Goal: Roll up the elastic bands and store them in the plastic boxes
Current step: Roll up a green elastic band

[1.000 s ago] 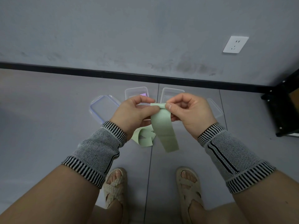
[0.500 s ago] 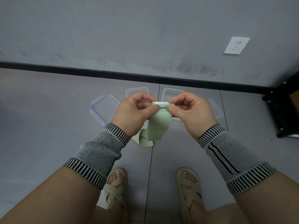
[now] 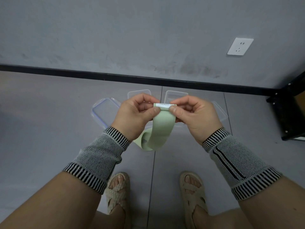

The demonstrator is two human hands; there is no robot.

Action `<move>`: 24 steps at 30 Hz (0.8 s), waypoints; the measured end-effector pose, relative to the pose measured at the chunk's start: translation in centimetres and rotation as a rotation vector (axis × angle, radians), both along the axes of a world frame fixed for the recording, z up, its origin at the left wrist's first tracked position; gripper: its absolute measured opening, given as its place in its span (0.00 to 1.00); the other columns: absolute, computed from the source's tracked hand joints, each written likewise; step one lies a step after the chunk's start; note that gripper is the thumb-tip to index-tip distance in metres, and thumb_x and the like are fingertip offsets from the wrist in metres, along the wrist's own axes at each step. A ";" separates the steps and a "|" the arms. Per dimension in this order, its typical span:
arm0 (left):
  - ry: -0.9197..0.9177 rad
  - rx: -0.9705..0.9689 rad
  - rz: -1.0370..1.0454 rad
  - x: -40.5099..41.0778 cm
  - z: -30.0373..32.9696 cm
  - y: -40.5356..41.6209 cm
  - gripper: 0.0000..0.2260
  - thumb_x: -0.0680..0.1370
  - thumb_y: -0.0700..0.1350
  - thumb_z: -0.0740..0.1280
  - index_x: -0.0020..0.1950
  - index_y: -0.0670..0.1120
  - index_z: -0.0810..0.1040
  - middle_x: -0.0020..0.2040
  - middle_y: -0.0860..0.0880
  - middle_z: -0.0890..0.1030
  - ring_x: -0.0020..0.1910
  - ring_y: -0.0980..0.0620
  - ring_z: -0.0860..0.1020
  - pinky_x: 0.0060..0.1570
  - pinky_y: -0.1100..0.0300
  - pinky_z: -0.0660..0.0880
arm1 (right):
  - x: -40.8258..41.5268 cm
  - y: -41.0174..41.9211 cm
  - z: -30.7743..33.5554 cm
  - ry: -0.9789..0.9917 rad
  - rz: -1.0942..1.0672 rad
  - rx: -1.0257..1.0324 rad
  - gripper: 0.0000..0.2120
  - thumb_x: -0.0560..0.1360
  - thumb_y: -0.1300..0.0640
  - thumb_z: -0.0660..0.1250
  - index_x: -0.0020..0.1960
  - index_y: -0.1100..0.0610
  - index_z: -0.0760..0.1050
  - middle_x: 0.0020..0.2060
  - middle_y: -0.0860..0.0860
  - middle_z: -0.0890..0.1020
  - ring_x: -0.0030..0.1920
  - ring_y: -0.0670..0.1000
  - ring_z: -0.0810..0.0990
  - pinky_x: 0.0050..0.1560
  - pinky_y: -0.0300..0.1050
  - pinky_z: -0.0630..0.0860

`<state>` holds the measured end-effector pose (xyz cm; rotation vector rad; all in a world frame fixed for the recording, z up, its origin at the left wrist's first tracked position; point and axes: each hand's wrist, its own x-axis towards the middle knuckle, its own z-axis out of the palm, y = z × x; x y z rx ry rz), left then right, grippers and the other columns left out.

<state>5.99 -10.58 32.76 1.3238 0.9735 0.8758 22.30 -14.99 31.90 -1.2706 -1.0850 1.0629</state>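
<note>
step: rolling the green band (image 3: 162, 128) – just a small roll at the top | grip: left hand (image 3: 136, 115) and right hand (image 3: 195, 115) pinch the roll's ends, above the plastic boxes (image 3: 175, 96) | next: keep turning – tight and even.

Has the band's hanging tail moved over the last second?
Yes. The green band has a shorter free tail, drawn up toward the hands and farther from the sandals.

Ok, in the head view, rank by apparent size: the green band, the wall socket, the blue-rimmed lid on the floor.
1. green band, though held nearest the camera, which inflates it
2. blue-rimmed lid, partly hidden by the left hand
3. wall socket
</note>
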 end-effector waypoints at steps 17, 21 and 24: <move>-0.049 -0.247 -0.034 -0.3 -0.6 0.5 0.05 0.77 0.37 0.65 0.49 0.44 0.79 0.42 0.47 0.82 0.43 0.51 0.79 0.46 0.57 0.77 | -0.4 0.1 0.1 0.015 0.047 0.027 0.14 0.68 0.72 0.71 0.41 0.53 0.79 0.34 0.47 0.83 0.38 0.47 0.81 0.43 0.41 0.80; -0.075 -0.339 -0.026 -0.6 -0.6 0.8 0.07 0.79 0.39 0.62 0.50 0.45 0.80 0.45 0.47 0.82 0.43 0.52 0.79 0.45 0.59 0.76 | -0.4 0.0 0.0 0.082 0.103 -0.011 0.18 0.70 0.74 0.69 0.47 0.52 0.79 0.39 0.49 0.85 0.41 0.48 0.83 0.45 0.42 0.80; -0.070 -0.364 -0.032 -0.7 -0.7 1.0 0.08 0.79 0.40 0.62 0.51 0.45 0.81 0.46 0.47 0.83 0.44 0.51 0.79 0.47 0.58 0.76 | -0.4 0.0 -0.1 0.133 0.089 -0.045 0.12 0.72 0.72 0.67 0.47 0.56 0.80 0.39 0.53 0.85 0.40 0.51 0.84 0.46 0.45 0.81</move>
